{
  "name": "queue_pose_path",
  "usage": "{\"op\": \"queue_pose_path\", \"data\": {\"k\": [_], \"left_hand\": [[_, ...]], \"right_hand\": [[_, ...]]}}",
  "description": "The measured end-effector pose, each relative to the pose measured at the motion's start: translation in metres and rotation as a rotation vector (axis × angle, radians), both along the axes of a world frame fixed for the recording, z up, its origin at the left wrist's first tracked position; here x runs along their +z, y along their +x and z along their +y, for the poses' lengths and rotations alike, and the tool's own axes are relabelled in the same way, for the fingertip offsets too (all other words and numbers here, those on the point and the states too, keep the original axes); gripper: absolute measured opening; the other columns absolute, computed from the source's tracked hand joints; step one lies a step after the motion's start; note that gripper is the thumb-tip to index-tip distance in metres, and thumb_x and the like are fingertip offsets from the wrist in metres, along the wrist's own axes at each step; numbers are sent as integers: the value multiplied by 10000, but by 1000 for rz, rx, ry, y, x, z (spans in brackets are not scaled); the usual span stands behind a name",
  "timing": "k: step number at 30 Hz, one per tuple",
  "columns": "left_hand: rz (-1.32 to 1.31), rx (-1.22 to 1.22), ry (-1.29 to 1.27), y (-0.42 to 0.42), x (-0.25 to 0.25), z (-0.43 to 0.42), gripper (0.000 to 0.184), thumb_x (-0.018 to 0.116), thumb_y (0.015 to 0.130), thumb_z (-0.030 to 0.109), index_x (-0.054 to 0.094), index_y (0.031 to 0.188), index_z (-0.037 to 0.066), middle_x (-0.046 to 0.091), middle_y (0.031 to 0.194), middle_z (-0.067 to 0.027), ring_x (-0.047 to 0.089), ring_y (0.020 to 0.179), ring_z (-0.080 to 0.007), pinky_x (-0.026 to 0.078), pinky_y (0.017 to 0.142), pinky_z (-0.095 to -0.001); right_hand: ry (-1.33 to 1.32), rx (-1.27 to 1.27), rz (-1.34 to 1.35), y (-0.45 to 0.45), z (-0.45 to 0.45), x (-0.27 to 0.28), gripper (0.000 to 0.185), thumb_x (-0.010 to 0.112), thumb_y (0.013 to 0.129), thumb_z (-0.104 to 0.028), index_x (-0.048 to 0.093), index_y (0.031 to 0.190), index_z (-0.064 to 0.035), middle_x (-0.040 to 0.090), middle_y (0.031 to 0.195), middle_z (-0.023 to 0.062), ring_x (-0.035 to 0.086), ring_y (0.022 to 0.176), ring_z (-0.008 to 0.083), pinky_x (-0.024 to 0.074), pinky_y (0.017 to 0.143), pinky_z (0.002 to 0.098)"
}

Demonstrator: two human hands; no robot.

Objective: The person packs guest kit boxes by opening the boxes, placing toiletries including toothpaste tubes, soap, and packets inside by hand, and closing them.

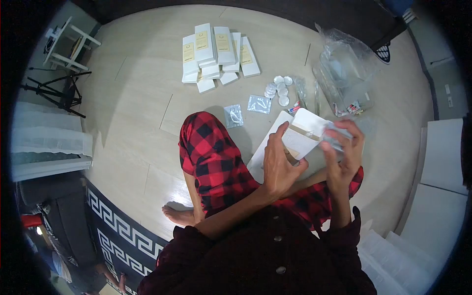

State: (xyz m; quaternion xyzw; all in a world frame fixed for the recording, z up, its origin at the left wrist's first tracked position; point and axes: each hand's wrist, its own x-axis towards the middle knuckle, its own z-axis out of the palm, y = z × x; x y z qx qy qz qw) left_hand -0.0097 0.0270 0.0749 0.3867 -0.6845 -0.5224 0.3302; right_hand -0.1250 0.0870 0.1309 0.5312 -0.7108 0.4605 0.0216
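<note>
My left hand (281, 164) is closed around a white box (301, 138) whose end flap stands open toward the upper right. Beside that open end, my right hand (344, 155) grips a pale, silvery packet (333, 136), blurred by motion. A long white panel (265, 142) shows behind the left hand; whether it belongs to the same box I cannot tell. On the floor just beyond lie two silvery sachets (259, 103) (234, 116), a cluster of round white discs (281, 90) and a small red-and-blue tube (294, 108).
Several white boxes with cream labels (222, 44) are stacked farther off on the floor. At the right lies a clear plastic bag (344, 64) with small tubes (353, 108) near its bottom. A black tripod (64, 93) stands at the left. Another person's hand (118, 282) shows at lower left.
</note>
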Motion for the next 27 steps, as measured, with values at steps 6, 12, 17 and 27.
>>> {"op": "queue_pose_path", "data": {"k": [6,12,17,27], "left_hand": [[143,-112,67,-2,-41,37,872,702,638,80,228,1367,15,405,1221,-236,405,1174,-371,354,958,-407],[72,-210,141,10,-62,36,762,648,782,70,199,1396,18,375,1283,-248,387,1208,-355,316,1000,-387],[181,-347,130,46,-80,33,580,626,835,97,333,1329,17,461,1213,-217,515,1069,-318,416,887,-345],[388,-598,-446,78,-50,30,392,712,727,83,578,1093,37,599,1058,-158,631,874,-295,529,715,-339]], "right_hand": [[106,-86,-305,2,9,-41,219,718,731,-102,643,926,-39,526,1071,121,510,1031,263,427,867,347],[66,-177,-697,36,40,-119,267,595,852,-80,576,1104,7,570,1104,104,548,985,180,425,869,283],[-36,-141,-840,54,59,-109,181,563,870,-72,612,1023,11,595,1046,108,557,964,181,425,851,278],[-34,169,-926,58,107,-59,185,621,804,14,603,987,23,598,1039,175,587,991,269,451,856,341]]}}
